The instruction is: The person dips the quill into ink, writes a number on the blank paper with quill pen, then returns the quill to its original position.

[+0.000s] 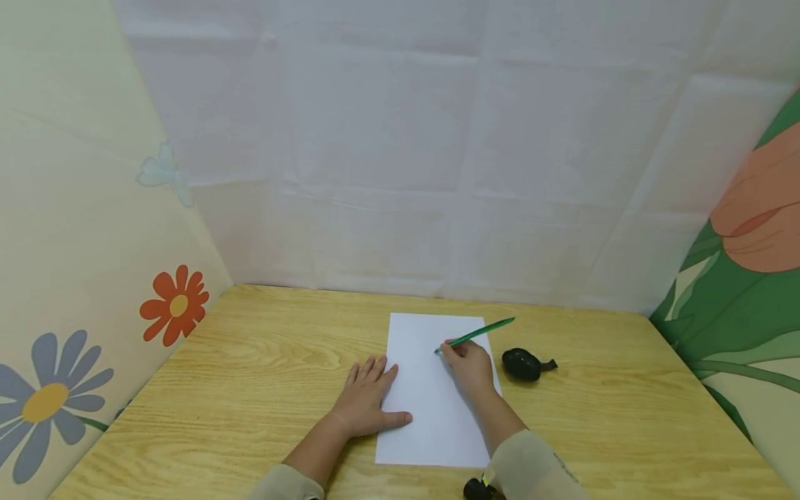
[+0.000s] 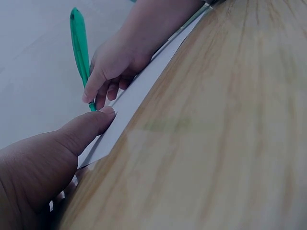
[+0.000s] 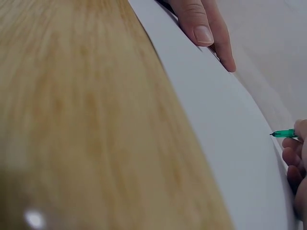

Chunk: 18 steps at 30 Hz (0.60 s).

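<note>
A plain white sheet of paper [image 1: 431,417] lies flat on the wooden table [image 1: 269,361], about midway between its left and right edges, near the far edge. A slim green pen [image 1: 481,332] slants over it, tip down, top toward the table's far right corner.

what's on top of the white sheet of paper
The left hand rests across the left edge of the paper. Over the paper's right side, the right hand holds a green pen. Anything covered by the hands or right forearm can't be seen.
</note>
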Available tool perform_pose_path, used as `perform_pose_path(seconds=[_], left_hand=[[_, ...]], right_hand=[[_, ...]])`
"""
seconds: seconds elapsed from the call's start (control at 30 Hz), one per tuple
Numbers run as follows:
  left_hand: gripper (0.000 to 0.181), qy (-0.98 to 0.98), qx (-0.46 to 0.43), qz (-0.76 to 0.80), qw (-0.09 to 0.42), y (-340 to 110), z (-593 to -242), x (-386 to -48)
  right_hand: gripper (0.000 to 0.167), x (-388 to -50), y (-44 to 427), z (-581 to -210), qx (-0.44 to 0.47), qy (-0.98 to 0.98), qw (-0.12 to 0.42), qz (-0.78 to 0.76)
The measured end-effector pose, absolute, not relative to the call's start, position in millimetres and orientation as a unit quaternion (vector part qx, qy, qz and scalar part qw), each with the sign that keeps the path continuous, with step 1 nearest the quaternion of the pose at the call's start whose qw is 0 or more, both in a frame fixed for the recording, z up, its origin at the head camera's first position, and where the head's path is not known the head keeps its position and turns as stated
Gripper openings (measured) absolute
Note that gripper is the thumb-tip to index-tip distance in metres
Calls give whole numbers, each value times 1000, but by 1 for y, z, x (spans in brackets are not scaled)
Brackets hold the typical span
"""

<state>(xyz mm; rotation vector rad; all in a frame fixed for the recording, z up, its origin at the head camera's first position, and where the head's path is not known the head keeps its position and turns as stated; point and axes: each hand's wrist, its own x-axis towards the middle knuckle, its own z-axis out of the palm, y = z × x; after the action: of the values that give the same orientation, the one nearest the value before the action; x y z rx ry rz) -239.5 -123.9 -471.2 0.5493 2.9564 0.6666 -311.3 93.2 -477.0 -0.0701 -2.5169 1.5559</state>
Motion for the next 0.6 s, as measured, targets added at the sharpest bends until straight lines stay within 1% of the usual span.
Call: perform_pose_path(seconds=[0.27,0.6], left_hand=[[95,959,179,220,16,-124,-481,-244],[96,958,182,221,17,-125,-480,-244]], right_hand=[[22,-309,92,-476,-16,-840,94,533],[24,-307,92,-476,-11,-846,82,526]])
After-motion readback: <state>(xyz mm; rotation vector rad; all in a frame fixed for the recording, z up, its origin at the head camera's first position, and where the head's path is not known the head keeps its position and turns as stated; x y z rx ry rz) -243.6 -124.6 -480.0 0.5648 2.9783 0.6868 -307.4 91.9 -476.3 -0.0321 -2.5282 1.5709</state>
